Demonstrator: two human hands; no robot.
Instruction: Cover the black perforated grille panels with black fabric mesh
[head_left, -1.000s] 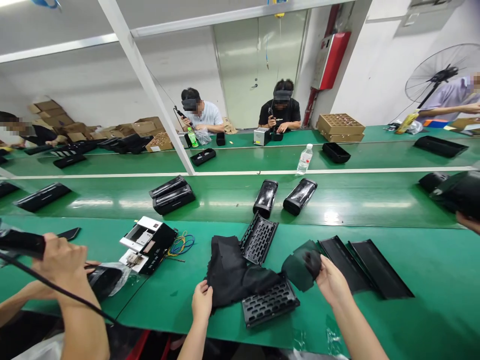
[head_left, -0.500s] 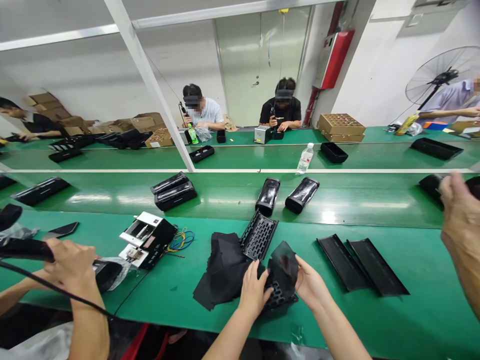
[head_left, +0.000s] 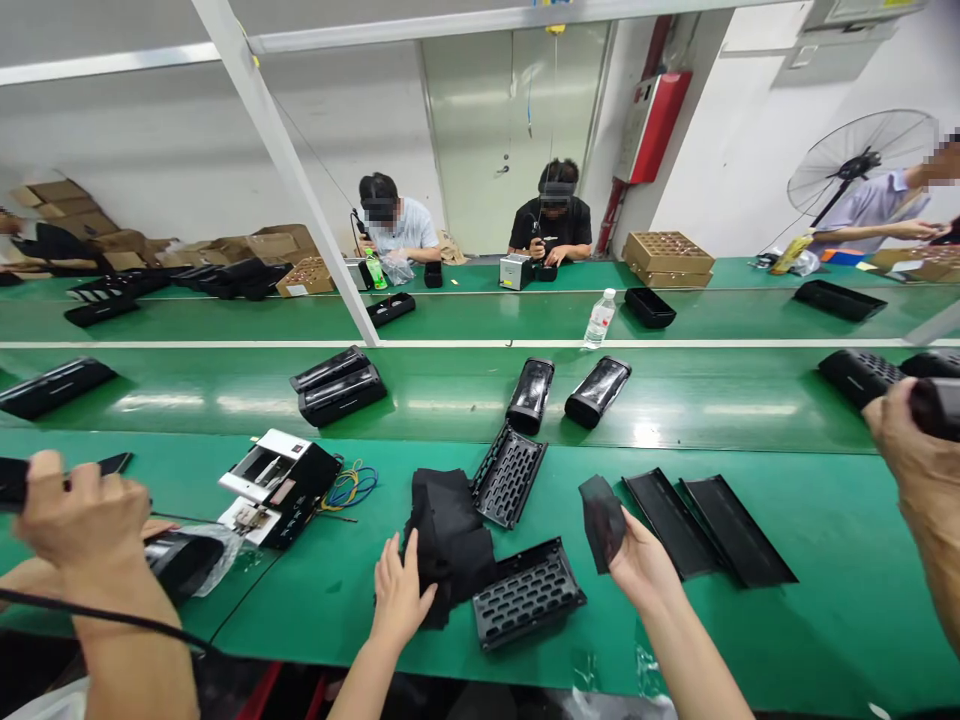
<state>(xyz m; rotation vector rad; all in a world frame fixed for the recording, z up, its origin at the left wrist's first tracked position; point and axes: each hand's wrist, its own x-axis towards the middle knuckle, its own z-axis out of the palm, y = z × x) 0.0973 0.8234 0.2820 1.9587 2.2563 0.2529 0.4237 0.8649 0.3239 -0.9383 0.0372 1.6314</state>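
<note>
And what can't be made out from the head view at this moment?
All in the head view:
- How many sheets the black pile holds: they overlap, dark on dark.
- Part of the pile's left edge: behind the left grip.
- Whether the right grip pinches one sheet or several: too dark.
- The full black item in a co-worker's grip: cut by the right edge.

this is a factory workshop, shown by long green worktops (head_left: 832,510), several people (head_left: 555,237) working and piled cardboard boxes (head_left: 66,208).
</note>
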